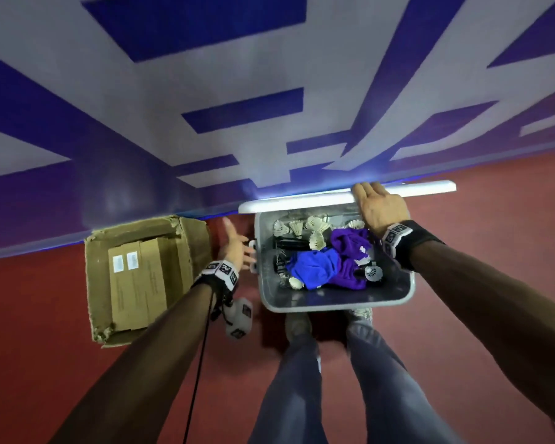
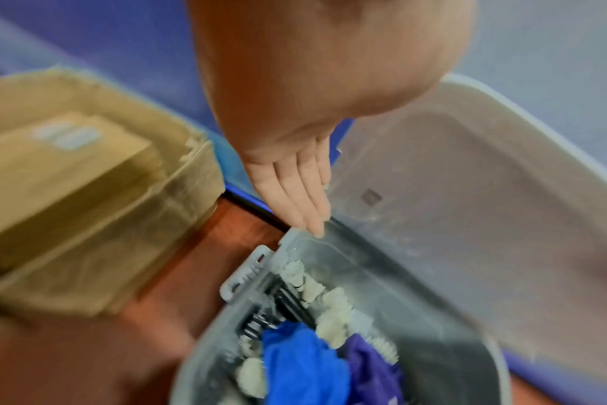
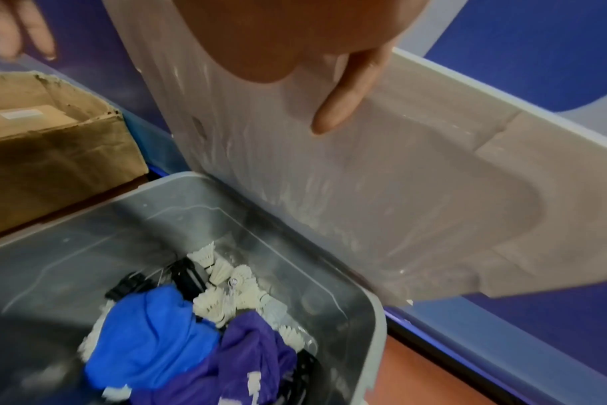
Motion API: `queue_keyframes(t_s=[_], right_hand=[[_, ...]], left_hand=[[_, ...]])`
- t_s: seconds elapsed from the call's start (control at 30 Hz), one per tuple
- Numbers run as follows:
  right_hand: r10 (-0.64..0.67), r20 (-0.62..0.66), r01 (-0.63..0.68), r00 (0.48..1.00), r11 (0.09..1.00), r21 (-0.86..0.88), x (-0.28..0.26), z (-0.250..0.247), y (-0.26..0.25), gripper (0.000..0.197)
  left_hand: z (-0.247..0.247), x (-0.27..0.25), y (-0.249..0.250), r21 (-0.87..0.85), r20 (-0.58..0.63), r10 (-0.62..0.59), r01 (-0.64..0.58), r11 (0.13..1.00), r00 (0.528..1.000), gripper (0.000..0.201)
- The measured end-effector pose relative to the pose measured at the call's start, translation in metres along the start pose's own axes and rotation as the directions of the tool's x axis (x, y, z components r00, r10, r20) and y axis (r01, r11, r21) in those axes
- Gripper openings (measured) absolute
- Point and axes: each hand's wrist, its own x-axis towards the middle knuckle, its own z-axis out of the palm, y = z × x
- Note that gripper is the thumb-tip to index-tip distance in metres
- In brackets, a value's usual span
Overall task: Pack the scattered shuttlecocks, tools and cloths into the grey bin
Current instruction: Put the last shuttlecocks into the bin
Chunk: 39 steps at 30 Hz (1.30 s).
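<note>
While your right hand (image 1: 380, 208) holds the lid (image 1: 414, 190) upright behind the grey bin (image 1: 334, 304), thumb over its inner face, your left hand (image 1: 236, 248), fingers straight and together, hovers beside the bin's left rim; shuttlecocks (image 1: 314, 224) and cloths (image 1: 314, 267) lie inside.

Red floor (image 1: 478, 251) underfoot, running up to the blue-and-white wall at the far side. Directly on it, the grey bin (image 1: 334, 304) sits centre, hard against the wall. Just left of it, a torn cardboard box (image 1: 100, 283), open-topped. At the near edge of the bin, the person's shoes (image 1: 297, 325).
</note>
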Motion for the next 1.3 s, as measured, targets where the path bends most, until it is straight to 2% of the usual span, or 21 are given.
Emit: queue_keyframes(t_s=[0.07, 0.13, 0.27, 0.33, 0.43, 0.53, 0.63, 0.73, 0.83, 0.93, 1.03, 1.17, 1.3], right_hand=[[-0.028, -0.020, 0.028, 0.999, 1.000, 0.009, -0.027, 0.009, 0.005, 0.028], [-0.043, -0.011, 0.043, 0.999, 0.999, 0.022, -0.055, 0.026, 0.006, 0.035], [-0.020, 0.035, 0.019, 0.999, 0.999, 0.049, -0.119, 0.084, -0.002, 0.050], [-0.012, 0.074, 0.008, 0.997, 0.998, 0.058, -0.150, 0.118, -0.011, 0.055], [-0.035, 0.092, 0.032, 0.995, 0.999, 0.035, -0.184, 0.162, -0.024, 0.057], [-0.021, 0.187, 0.026, 0.982, 0.999, -0.026, -0.199, 0.194, -0.031, 0.058], [-0.046, 0.270, 0.042, 0.962, 0.999, 0.021, -0.207, 0.220, -0.032, 0.057], [-0.051, 0.340, 0.016, 0.939, 0.994, 0.105, -0.205, 0.230, -0.029, 0.062], [-0.051, 0.306, 0.017, 0.951, 0.993, 0.114, -0.195, 0.249, -0.027, 0.065], [-0.055, 0.254, 0.025, 0.966, 0.993, 0.120, -0.172, 0.264, -0.027, 0.075], [-0.037, 0.257, 0.015, 0.966, 0.996, 0.089, -0.134, 0.272, -0.034, 0.087], [0.075, 0.293, -0.109, 0.953, 0.989, 0.102, -0.086, 0.273, -0.053, 0.102], [0.168, 0.357, -0.225, 0.919, 0.966, 0.126, -0.063, 0.275, -0.076, 0.116]], left_hand=[[0.001, -0.004, 0.003, -0.227, 0.104, -0.095, 0.116, 0.967, 0.990, 0.105], [0.004, -0.014, 0.002, -0.315, 0.178, -0.096, 0.149, 0.937, 0.979, 0.098], [0.023, -0.024, -0.038, -0.243, 0.205, -0.061, 0.111, 0.964, 0.977, 0.050], [0.030, -0.017, -0.071, -0.205, 0.170, -0.099, 0.133, 0.970, 0.980, 0.040], [0.038, 0.000, -0.124, -0.126, 0.114, -0.127, 0.141, 0.982, 0.985, 0.035], [0.046, 0.012, -0.171, 0.026, 0.070, -0.120, 0.118, 0.993, 0.990, 0.047], [0.055, 0.026, -0.207, 0.164, 0.045, -0.104, 0.096, 0.982, 0.994, 0.044], [0.057, 0.033, -0.219, 0.248, -0.011, -0.101, 0.100, 0.964, 0.995, 0.034], [0.064, 0.046, -0.236, 0.242, -0.004, -0.101, 0.099, 0.965, 0.995, 0.024], [0.071, 0.061, -0.242, 0.260, -0.018, -0.062, 0.064, 0.963, 0.998, 0.030], [0.075, 0.078, -0.235, 0.360, -0.032, 0.050, -0.035, 0.932, 0.998, 0.033], [0.082, 0.094, -0.227, 0.490, 0.016, 0.165, -0.151, 0.858, 0.986, 0.046], [0.087, 0.098, -0.228, 0.509, -0.020, 0.128, -0.100, 0.855, 0.992, 0.060]])
